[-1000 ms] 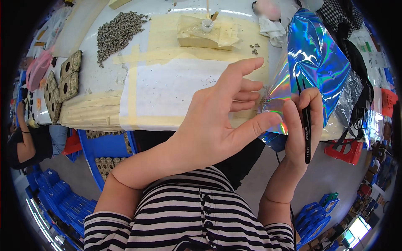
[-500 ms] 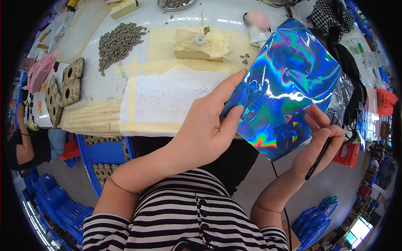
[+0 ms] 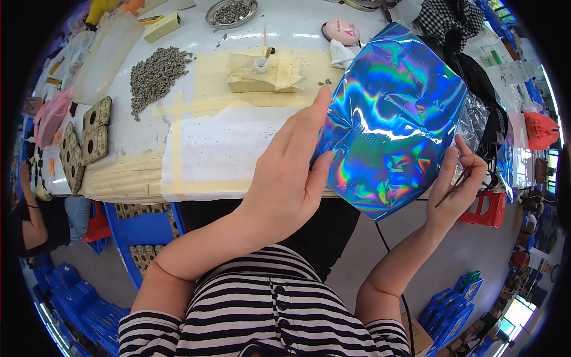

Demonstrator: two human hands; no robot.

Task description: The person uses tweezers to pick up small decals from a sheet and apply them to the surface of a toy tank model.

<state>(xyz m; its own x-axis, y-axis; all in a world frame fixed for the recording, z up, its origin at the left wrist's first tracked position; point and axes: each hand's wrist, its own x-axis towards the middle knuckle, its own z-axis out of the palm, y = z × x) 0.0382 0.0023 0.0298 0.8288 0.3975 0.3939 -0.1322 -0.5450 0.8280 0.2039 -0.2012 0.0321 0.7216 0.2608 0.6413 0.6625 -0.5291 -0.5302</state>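
A: In the head view, what does each hand have?

B: The left hand (image 3: 279, 178) is half open, thumb over the left edge of the iridescent film (image 3: 398, 125), fingers seemingly behind it; the right hand (image 3: 447, 189) is curled at the opposite edge, with a slim dark tool (image 3: 457, 188) gripped among its fingers and its thumb beside the film.

A: Why hold it from both sides?

B: Probably because it is creased and looks limp, so one hand alone might let it fold; the tool seems tucked back to free the thumb for that edge.

A: And where is the film?

B: Raised at the near edge of the table (image 3: 205, 50), partly overhanging it, right of the white sheet (image 3: 220, 140); that sheet has tape (image 3: 176, 146) along its left side, presumably against slipping.

A: What lies beyond?

B: A small white cup (image 3: 260, 64) on a wrapped block (image 3: 262, 87), perhaps raised for easy reach; to its left, a heap of small metallic pieces (image 3: 154, 80), and farther back a round dish (image 3: 232, 15) holding similar ones.
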